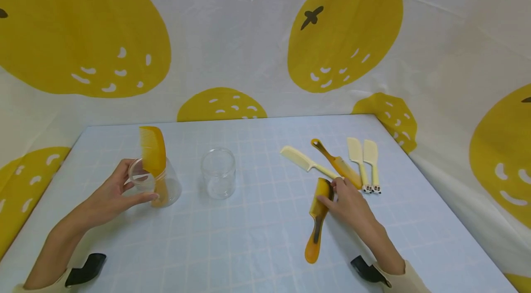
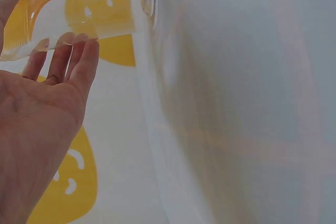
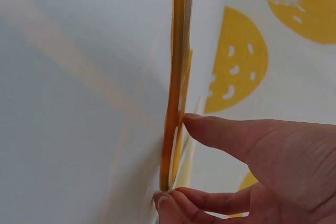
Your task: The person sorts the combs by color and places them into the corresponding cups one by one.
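In the head view my left hand (image 1: 112,191) grips a clear cup (image 1: 172,187), thumb on one side and fingers on the other. The cup leans left in that view, and an amber comb (image 1: 153,150) stands in it, its toothed end above the rim. Seen from the left wrist, the fingertips press along the cup's clear wall (image 2: 115,19). My right hand (image 1: 348,201) pinches a handled amber comb (image 1: 319,210) by its wide head, the rounded handle pointing toward me. From the right wrist, thumb and fingers hold the far end of this comb (image 3: 176,93).
A second clear cup (image 1: 218,175) stands upright mid-table. Beyond my right hand lie a cream comb (image 1: 298,158), another amber comb (image 1: 336,161), and two cream combs (image 1: 355,150) with small animal faces on their handle ends. A fruit-patterned cloth (image 1: 232,44) hangs behind the table.
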Demonstrator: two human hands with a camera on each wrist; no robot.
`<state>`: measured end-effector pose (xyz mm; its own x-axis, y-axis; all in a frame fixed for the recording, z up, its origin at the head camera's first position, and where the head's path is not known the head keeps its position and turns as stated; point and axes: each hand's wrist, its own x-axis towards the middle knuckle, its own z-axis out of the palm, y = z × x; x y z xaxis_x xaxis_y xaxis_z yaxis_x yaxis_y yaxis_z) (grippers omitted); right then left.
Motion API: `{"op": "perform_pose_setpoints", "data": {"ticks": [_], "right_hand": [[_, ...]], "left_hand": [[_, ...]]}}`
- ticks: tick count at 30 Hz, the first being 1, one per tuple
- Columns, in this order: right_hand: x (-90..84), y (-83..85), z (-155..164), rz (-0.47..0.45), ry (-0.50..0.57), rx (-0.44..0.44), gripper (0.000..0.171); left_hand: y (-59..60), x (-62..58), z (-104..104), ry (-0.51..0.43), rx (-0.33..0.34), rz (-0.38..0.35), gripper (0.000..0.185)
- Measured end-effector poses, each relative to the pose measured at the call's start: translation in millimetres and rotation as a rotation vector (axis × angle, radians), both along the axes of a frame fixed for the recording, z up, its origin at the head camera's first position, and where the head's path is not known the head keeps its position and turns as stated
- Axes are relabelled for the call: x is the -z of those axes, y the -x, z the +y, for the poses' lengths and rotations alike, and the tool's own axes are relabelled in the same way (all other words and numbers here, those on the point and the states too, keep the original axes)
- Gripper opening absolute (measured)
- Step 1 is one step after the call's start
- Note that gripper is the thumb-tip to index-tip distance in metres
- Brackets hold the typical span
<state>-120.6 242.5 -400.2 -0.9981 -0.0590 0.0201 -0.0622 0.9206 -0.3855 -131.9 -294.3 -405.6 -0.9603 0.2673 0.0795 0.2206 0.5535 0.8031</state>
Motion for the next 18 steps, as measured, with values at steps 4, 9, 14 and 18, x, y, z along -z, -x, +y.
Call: {"op": "perform_pose_setpoints", "data": {"ticks": [4, 9, 14, 18], "right_hand": [[-0.6, -0.3, 1.4, -0.035, -0.001, 0.015, 0.052], [-2.3, 0.5, 3.2, -0.075, -0.002, 0.042, 0.054], [-2.8, 2.7, 3.3, -0.088, 0.004, 0.065, 0.053], [-1.9, 6.4, 2.2, -0.101, 0.022, 0.081, 0.052]], "left_hand": [[0.4, 0.5, -0.8, -0.006, 0.001, -0.004, 0.065], [1.1, 0.8, -1.7, -0.015, 0.008, -0.014, 0.066], [0.7, 1.4, -1.0, -0.029, 0.013, -0.003, 0.064], [-0.2, 1.3, 0.0, -0.029, 0.014, 0.013, 0.063]]}}
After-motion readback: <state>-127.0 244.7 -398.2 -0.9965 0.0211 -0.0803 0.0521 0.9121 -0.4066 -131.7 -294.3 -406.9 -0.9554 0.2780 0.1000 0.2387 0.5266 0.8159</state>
